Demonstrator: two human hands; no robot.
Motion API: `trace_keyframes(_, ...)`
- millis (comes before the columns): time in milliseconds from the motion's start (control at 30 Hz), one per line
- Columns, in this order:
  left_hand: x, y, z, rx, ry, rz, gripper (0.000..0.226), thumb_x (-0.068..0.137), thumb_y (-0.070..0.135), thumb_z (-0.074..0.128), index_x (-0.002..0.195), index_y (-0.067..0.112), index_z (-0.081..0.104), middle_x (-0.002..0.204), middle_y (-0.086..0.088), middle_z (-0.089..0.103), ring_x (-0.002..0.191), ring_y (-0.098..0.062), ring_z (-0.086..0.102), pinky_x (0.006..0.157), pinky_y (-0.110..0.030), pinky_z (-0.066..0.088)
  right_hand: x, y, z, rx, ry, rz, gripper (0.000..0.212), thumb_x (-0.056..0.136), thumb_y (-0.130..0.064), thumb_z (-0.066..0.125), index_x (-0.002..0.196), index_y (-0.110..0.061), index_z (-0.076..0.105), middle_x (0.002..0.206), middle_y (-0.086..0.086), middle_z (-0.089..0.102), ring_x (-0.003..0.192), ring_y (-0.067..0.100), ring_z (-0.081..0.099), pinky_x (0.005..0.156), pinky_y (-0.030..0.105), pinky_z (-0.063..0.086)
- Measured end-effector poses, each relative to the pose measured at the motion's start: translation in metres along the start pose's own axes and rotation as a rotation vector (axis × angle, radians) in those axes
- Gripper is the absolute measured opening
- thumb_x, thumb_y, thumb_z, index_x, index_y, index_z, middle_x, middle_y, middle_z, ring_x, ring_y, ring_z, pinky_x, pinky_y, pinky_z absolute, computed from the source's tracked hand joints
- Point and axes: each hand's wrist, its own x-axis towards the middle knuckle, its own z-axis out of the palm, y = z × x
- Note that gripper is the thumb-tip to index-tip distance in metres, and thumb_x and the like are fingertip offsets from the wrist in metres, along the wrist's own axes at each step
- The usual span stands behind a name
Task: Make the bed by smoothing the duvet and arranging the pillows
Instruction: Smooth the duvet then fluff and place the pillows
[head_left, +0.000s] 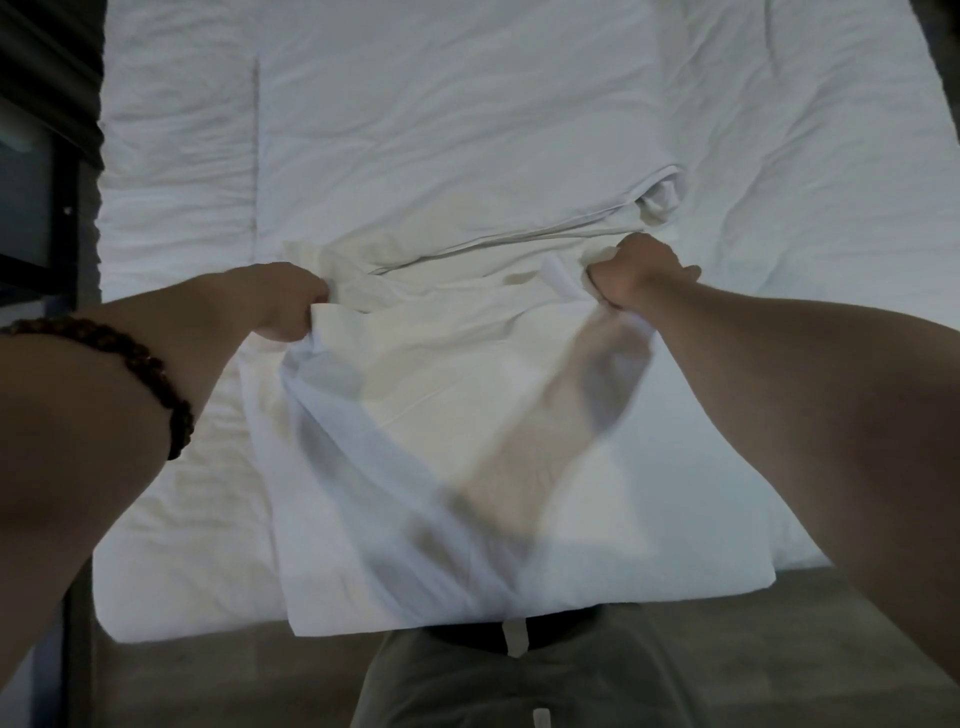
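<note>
- A white cloth (415, 415) hangs from both hands over the near edge of the bed (182, 156); its lower part is blurred.
- The left hand (288, 301), with a dark bead bracelet (156, 374) on its forearm, has its grip closed on the cloth's upper left corner.
- The right hand (636, 270) has its grip closed on the upper right corner.
- Behind the hands, the folded duvet (441, 130) lies in the middle of the bed.

On bed (171, 519) near edge, pillow (441, 415) btwn left hand (283, 301) & right hand (636, 270); duvet (441, 130) behind it, furniture (31, 182) left of bed.
</note>
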Motion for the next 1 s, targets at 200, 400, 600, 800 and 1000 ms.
trace_keyframes(200, 0.018, 0.002, 0.010, -0.082, 0.190, 0.060, 0.109, 0.074, 0.035, 0.073, 0.152, 0.053, -0.002, 0.165, 0.015, 0.007, 0.105, -0.032, 0.063, 0.084, -0.038, 0.053, 0.015, 0.026, -0.020, 0.220, 0.358, -0.112, 0.042, 0.103, -0.037, 0.037, 0.136, -0.011, 0.039, 0.124, 0.020, 0.061, 0.117, 0.040, 0.058, 0.093, 0.046, 0.045)
trace_keyframes(400, 0.031, 0.016, -0.007, -0.179, 0.182, -0.005, 0.056, 0.079, 0.022, 0.062, 0.132, 0.039, 0.053, 0.116, -0.007, 0.066, 0.103, -0.032, 0.061, 0.090, -0.041, 0.052, 0.034, 0.041, -0.036, 0.354, 0.519, 0.024, 0.036, 0.100, -0.026, 0.036, 0.134, -0.012, 0.037, 0.128, 0.006, 0.060, 0.119, 0.030, 0.058, 0.096, 0.041, 0.044)
trace_keyframes(600, 0.026, -0.006, 0.019, -0.394, 0.409, -0.100, 0.052, 0.075, 0.010, 0.066, 0.123, 0.026, 0.059, 0.126, -0.008, 0.055, 0.112, -0.036, 0.057, 0.094, -0.043, 0.046, 0.049, 0.045, -0.040, 0.364, 0.541, 0.099, 0.042, 0.095, -0.022, 0.030, 0.135, -0.012, 0.040, 0.127, 0.007, 0.059, 0.116, 0.030, 0.058, 0.097, 0.040, 0.044)
trace_keyframes(800, 0.044, -0.008, 0.053, -0.119, 0.403, -0.352, 0.025, 0.091, 0.017, 0.056, 0.116, 0.011, 0.052, 0.111, -0.020, 0.058, 0.104, -0.041, 0.057, 0.091, -0.047, 0.045, 0.062, 0.054, -0.014, 0.235, 0.467, 0.128, 0.042, 0.097, -0.018, 0.034, 0.138, -0.009, 0.040, 0.132, 0.016, 0.054, 0.123, 0.037, 0.052, 0.102, 0.047, 0.040)
trace_keyframes(1000, 0.002, 0.074, 0.083, -0.439, 0.995, -0.321, 0.038, 0.098, 0.042, 0.047, 0.131, 0.024, 0.052, 0.150, -0.002, 0.043, 0.132, -0.029, 0.044, 0.100, -0.046, 0.032, -0.029, 0.032, 0.026, -0.082, 0.666, -0.352, 0.049, 0.102, -0.044, 0.032, 0.144, -0.020, 0.043, 0.158, 0.007, 0.034, 0.146, 0.028, 0.030, 0.110, 0.050, 0.022)
